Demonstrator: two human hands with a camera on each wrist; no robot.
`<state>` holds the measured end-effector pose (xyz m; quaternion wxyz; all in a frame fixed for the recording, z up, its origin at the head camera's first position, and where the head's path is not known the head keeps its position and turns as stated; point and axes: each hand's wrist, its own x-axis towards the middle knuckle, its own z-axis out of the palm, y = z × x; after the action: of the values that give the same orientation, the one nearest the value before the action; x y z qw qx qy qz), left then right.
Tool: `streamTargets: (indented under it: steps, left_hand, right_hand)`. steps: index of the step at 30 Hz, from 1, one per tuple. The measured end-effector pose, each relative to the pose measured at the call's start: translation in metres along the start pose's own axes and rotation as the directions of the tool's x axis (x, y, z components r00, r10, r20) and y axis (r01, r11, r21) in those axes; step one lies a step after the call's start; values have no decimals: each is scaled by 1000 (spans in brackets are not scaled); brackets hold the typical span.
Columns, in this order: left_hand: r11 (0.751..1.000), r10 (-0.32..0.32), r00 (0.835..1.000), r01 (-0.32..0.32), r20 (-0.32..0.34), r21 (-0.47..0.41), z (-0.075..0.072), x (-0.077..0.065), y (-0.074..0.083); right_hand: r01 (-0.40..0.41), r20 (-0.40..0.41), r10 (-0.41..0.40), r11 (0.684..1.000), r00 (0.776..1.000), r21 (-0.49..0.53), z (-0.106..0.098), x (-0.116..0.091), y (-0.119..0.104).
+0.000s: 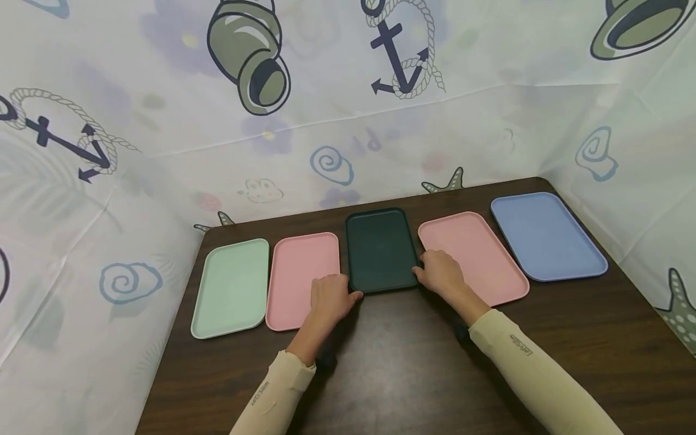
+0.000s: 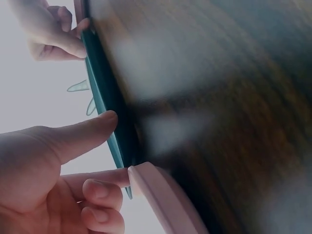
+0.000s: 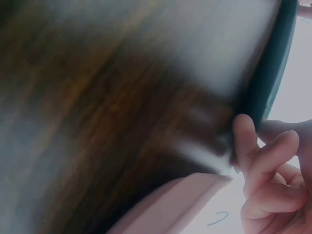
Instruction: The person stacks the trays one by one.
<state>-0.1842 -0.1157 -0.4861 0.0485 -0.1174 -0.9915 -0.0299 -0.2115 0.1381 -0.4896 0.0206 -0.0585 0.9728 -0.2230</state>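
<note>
A dark green rectangular tray (image 1: 382, 251) lies on the table between two pink trays. My left hand (image 1: 330, 297) pinches its near left corner. In the left wrist view the thumb (image 2: 90, 134) presses the tray's front edge, and the index finger reaches along its side next to a pink tray (image 2: 168, 209). At the near right corner, my right hand (image 1: 441, 273) grips the same tray between thumb and fingers, partly covering the right pink tray (image 1: 484, 257). The right wrist view has those curled fingers (image 3: 245, 134) at the dark green tray's end (image 3: 270, 63).
The left pink tray (image 1: 301, 272) is beside a light green tray (image 1: 231, 287) at the far left. A blue tray (image 1: 549, 235) sits at the right end. All lie along the back of the brown wooden table (image 1: 402, 362), with a printed cloth (image 1: 348, 109) behind.
</note>
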Motion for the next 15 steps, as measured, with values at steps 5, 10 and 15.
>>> streamTargets:
  steps: [5, 10, 15]
  left_hand:
    - [999, 1, 1000, -1, 0, -37, -4, -3, 0]
    - [999, 17, 995, -20, -95, -35, -17, -15, 12]
    - [992, 90, 987, -100, -134, -70, -29, -28, 40]
  right_hand:
    - [-16, -22, 17, 998, 1000, 54, -11, -15, 3]
    - [-19, -127, 34, 993, 991, 120, -30, -42, 24]
    - [-107, -170, 134, 981, 976, 162, -51, -72, 62]
